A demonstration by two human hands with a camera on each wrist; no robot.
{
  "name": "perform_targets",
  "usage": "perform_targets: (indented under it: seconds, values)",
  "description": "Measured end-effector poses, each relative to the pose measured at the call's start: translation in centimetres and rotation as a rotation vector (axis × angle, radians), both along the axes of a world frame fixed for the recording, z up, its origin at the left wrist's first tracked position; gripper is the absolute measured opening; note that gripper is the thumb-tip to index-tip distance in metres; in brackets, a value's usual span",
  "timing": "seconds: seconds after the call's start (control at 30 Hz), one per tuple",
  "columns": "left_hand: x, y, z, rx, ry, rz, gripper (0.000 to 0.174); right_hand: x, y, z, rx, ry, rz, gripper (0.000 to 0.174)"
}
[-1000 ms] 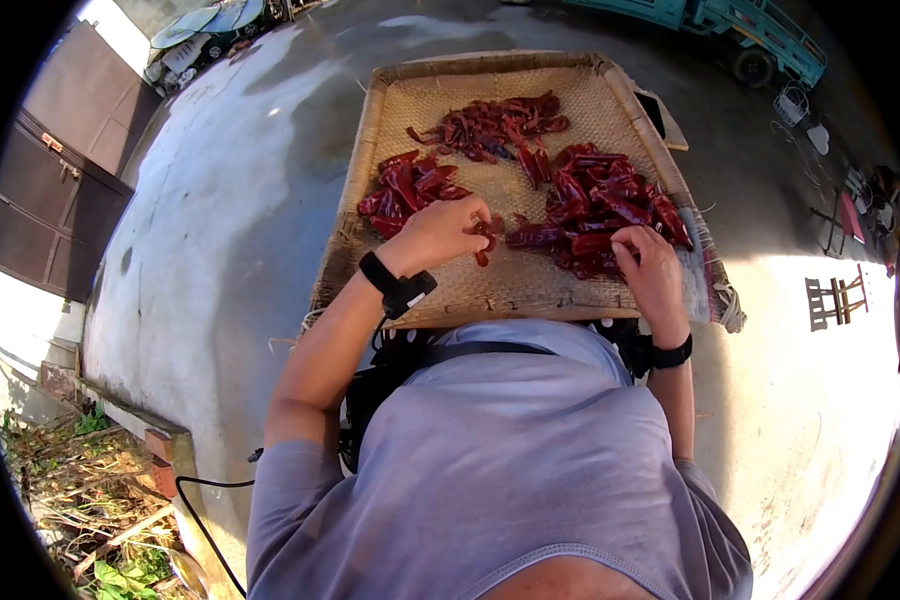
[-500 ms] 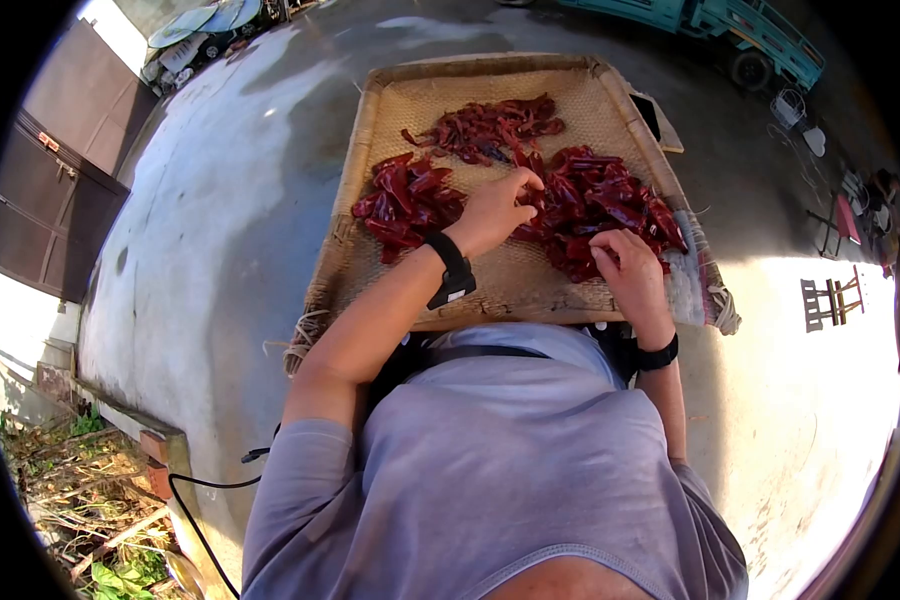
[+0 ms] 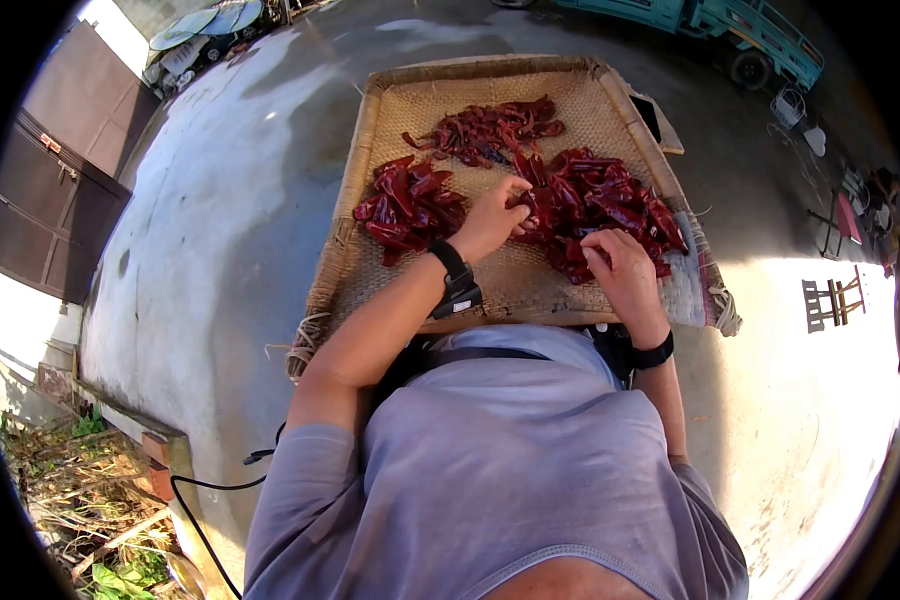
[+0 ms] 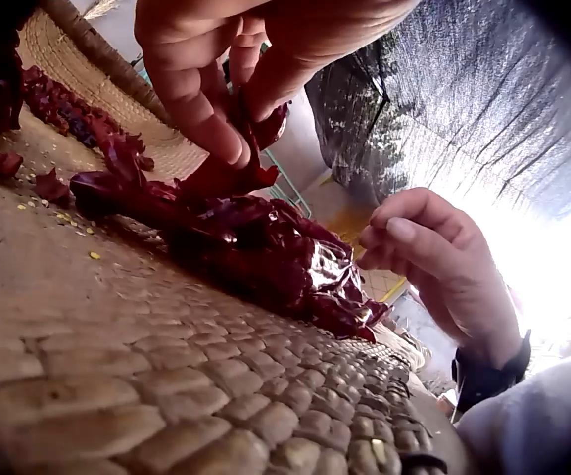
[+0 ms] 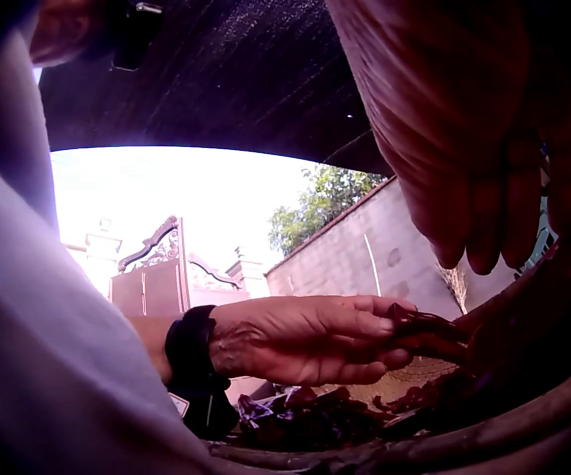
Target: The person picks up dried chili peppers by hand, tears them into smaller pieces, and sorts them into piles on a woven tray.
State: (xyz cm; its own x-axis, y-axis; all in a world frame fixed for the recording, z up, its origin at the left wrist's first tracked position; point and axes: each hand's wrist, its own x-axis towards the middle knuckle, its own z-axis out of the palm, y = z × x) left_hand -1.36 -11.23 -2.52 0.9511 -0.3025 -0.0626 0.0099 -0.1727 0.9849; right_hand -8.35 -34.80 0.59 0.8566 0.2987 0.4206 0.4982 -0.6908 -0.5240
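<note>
My left hand point(image 3: 495, 222) is at the left edge of the right-hand pile of dried red chilies point(image 3: 615, 195). In the left wrist view its thumb and fingers pinch a dark red dried chili point(image 4: 228, 180) just above that pile. The right wrist view shows this chili point(image 5: 429, 334) sticking out past the fingertips. My right hand point(image 3: 625, 278) hovers by the pile's near side, fingers loosely bent and nothing visible in them. A second chili pile point(image 3: 410, 208) lies left of my left hand, and a heap of thinner, shrivelled pieces point(image 3: 490, 130) lies farther back.
All the chilies lie on a woven tray point(image 3: 515, 292) with a raised rim, right in front of my body. Small chili scraps point(image 4: 53, 186) and yellow seeds dot the weave. A turquoise vehicle point(image 3: 770, 40) and a small stool point(image 3: 832, 300) stand beyond on the concrete.
My left hand, earlier over the tray's near middle with a small chili piece, has moved forward and right to the right-hand pile. My right hand has shifted slightly left.
</note>
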Motion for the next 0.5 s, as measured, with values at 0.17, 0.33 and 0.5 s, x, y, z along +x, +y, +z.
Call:
perform_targets:
  seconds: [0.17, 0.33, 0.5]
  values:
    - [0.3, 0.1, -0.7, -0.006, -0.013, 0.062, 0.035, -0.2, 0.0, -0.1, 0.008, 0.007, 0.0, 0.009]
    - [0.2, -0.5, 0.0, 0.093, -0.083, 0.076, 0.036, -0.4, 0.3, -0.2, 0.022, 0.024, -0.025, 0.008]
    - [0.9, -1.3, -1.0, 0.239, -0.113, -0.058, 0.034, -0.5, 0.6, -0.2, 0.037, 0.063, 0.005, 0.008]
